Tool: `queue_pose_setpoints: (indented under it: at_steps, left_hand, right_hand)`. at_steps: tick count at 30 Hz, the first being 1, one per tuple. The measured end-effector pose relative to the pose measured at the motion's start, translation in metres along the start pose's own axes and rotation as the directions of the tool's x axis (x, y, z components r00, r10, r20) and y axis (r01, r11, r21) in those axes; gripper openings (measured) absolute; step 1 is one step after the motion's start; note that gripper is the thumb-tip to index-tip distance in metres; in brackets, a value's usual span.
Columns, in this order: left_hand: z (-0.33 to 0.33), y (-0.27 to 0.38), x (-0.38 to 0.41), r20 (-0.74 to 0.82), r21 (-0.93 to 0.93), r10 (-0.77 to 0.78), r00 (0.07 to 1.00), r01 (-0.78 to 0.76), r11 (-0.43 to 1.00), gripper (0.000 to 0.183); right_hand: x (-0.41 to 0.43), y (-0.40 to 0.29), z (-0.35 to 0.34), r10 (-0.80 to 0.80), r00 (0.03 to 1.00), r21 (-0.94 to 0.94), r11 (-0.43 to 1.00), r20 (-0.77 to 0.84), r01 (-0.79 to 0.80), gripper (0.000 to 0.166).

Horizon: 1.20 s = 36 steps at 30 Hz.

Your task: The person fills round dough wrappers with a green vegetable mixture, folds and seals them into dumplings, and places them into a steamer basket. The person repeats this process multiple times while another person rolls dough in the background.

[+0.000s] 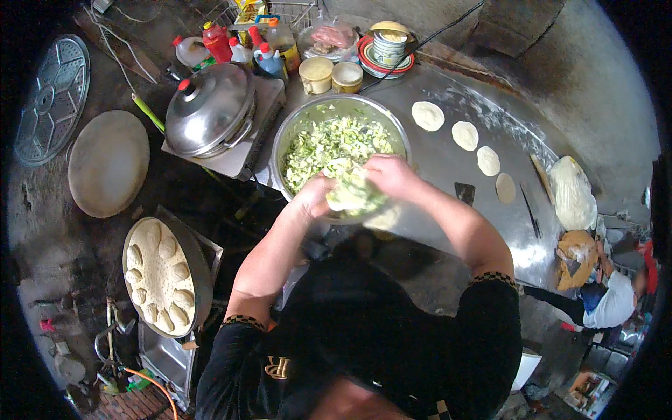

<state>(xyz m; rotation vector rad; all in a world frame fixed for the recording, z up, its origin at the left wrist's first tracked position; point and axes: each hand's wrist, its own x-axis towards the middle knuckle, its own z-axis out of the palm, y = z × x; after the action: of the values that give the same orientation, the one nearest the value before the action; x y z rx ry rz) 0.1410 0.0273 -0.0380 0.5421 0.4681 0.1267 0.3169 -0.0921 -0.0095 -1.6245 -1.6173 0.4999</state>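
Above the near part of a steel bowl (405, 137), a pale dough wrapper (338, 201) carries a heap of chopped green filling (344, 170). My left hand (315, 195) grips the wrapper from its left side. The fingers of my right hand (391, 172) are curled at the right of the heap and look to touch it; blur hides whether they pinch the dough. Chopped green and white vegetables (336, 139) fill much of the bowl. Several flat dough rounds (465, 136) lie in a curved row on the steel table (436, 163), right of the bowl.
A lidded wok (210, 110) stands on a cooker at left. Shaped buns ring a perforated steamer tray (157, 273) at lower left. Bottles (216, 44), jars (316, 73) and stacked bowls (389, 52) line the back. A scraper (464, 192) lies right. Another person (609, 304) is far right.
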Motion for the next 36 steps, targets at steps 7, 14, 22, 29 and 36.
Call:
queue_pose_setpoints:
  at_steps: [7, 14, 22, 29, 36]
  left_hand:
    - [0.008, 0.002, -0.003, -0.085, -0.250, -0.159, 0.984, 0.134, 0.959, 0.043]
    - [0.031, -0.001, 0.006, -0.282, 0.255, 0.014, 0.959, 0.061, 0.965, 0.045]
    - [0.027, 0.014, 0.000, -0.018, -0.275, -0.198, 0.980, 0.185, 0.943, 0.040]
    - [0.009, 0.005, 0.006, -0.047, -0.149, -0.098, 0.994, 0.090, 0.985, 0.044]
    - [0.011, 0.010, 0.002, -0.013, -0.235, -0.159, 0.987, 0.152, 0.960, 0.043]
  right_hand:
    - [-0.009, -0.018, -0.011, 0.000, 1.000, -0.043, 0.999, -0.009, 0.000, 0.011]
    - [-0.015, -0.005, -0.006, -0.032, 0.999, -0.144, 0.989, -0.041, 0.026, 0.011]
    - [-0.006, -0.012, -0.006, 0.471, 0.881, 0.105, 0.874, 0.053, -0.474, 0.015]
    - [0.001, -0.036, -0.027, 0.627, 0.728, 0.819, 0.243, 0.276, -0.519, 0.029]
    - [-0.005, -0.005, -0.017, 0.375, 0.921, 0.253, 0.886, 0.102, -0.389, 0.027]
